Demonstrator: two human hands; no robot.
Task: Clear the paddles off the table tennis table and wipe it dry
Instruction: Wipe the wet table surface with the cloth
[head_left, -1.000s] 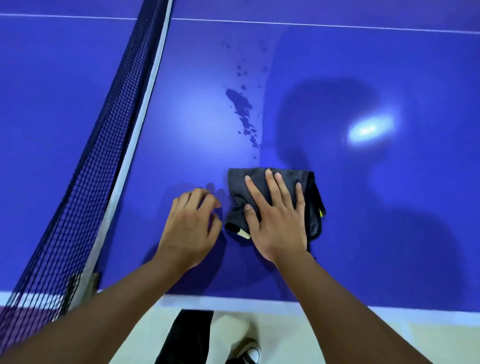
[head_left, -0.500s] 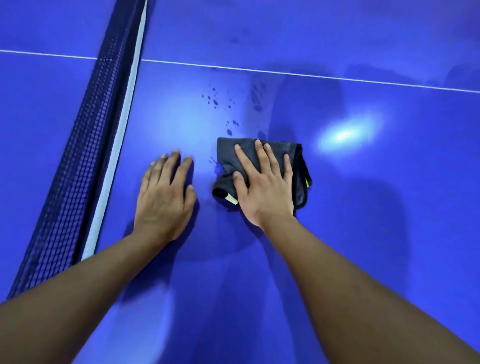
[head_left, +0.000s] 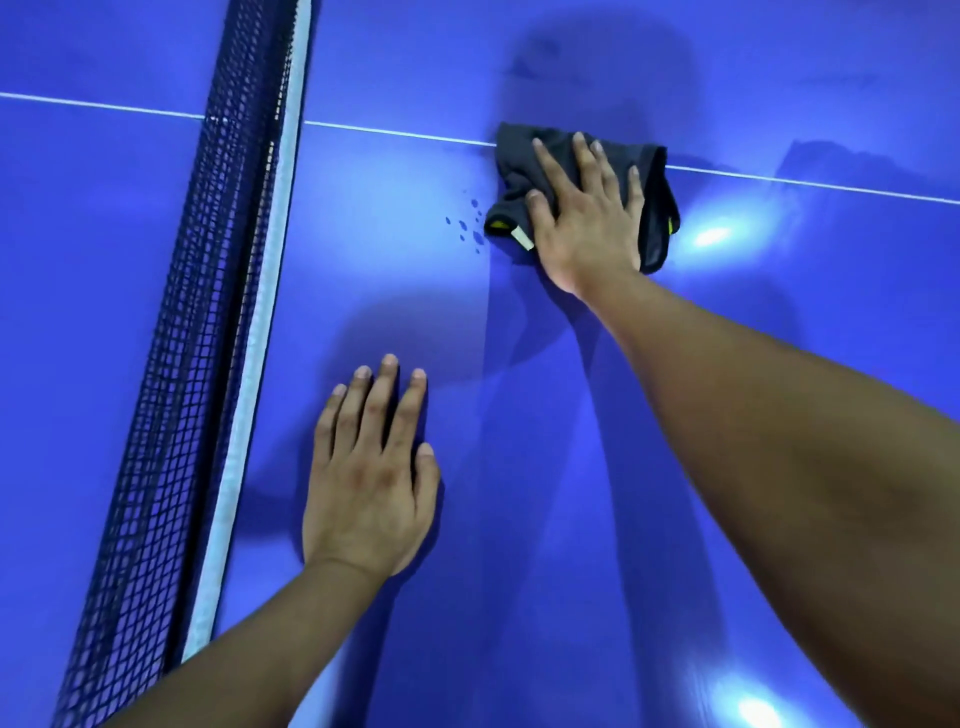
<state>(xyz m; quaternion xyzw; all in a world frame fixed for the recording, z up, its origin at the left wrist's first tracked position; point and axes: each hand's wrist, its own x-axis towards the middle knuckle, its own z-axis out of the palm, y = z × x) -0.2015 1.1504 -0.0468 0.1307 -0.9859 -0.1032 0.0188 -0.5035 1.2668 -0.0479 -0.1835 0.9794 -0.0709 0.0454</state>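
So the right hand (head_left: 587, 223) lies flat, fingers spread, pressing the cloth (head_left: 513, 169) on the table (head_left: 545, 519) at the white line (head_left: 389, 133). Left hand (head_left: 369, 488) rests flat and empty, nearer me. Drops (head_left: 475, 236) sit just left of the cloth, so the right hand's closer.

A cloth (head_left: 514, 161) lies on the worktop (head_left: 519, 519), its far edge across the centre line (head_left: 805, 182), with the right hand (head_left: 587, 218) pressed flat on top of it. Water droplets (head_left: 470, 228) sit just left of the cloth, between it and the net (head_left: 208, 312), which runs along the left side. The left hand (head_left: 369, 488) rests flat on the worktop nearer the person, just right of the net and well apart from the cloth.
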